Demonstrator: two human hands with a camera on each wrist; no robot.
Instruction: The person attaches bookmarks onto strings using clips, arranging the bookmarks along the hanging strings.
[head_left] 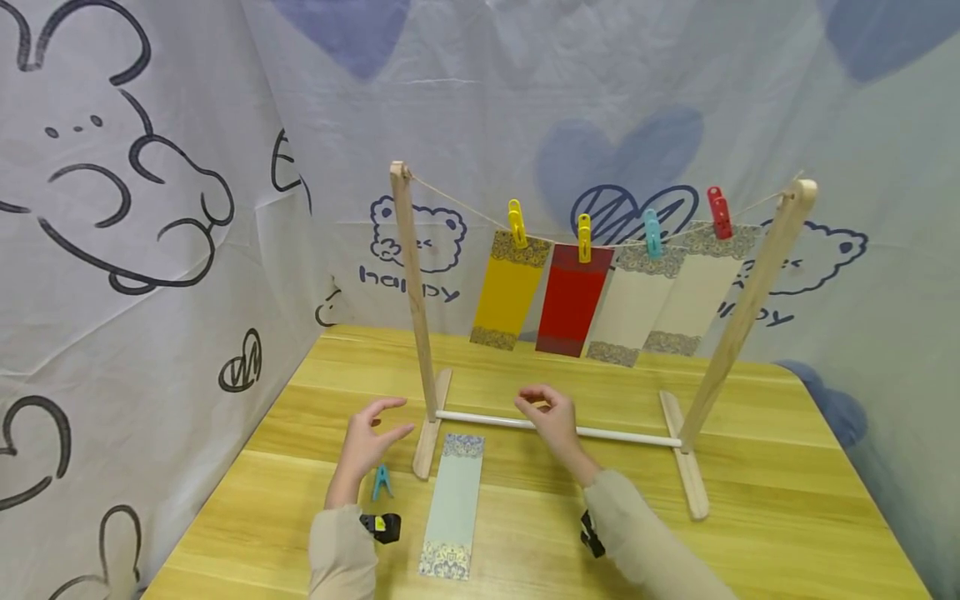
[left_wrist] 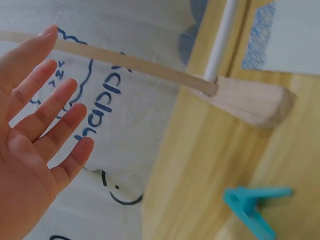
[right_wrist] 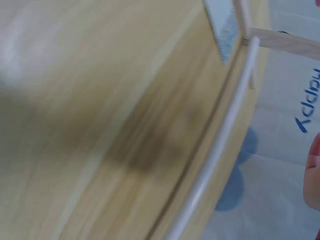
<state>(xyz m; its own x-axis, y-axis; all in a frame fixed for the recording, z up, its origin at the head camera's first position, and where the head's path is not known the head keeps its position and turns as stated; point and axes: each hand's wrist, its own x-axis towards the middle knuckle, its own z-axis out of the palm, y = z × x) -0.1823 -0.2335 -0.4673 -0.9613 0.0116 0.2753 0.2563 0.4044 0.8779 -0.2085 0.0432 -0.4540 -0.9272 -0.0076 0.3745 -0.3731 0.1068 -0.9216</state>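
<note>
My left hand [head_left: 365, 450] hovers by the left post of a wooden rack, thumb and fingers spread and nothing between them. Below it on the table lies a teal clothespin [head_left: 382, 482], also visible in the left wrist view. A pale green card [head_left: 453, 504] with patterned ends lies flat to its right. Above the rack's white crossbar [head_left: 487, 419] is my right hand [head_left: 553, 421], fingers loosely bent, holding nothing. On the string hang a yellow card [head_left: 510, 290], a red card [head_left: 573, 300] and two whitish cards, each under a clothespin [head_left: 585, 238].
The left post [head_left: 414, 292] and right post [head_left: 750, 317] stand on wooden feet, the string sagging between them. A printed cloth [head_left: 480, 100] hangs behind and to the left of the wooden table [head_left: 787, 500].
</note>
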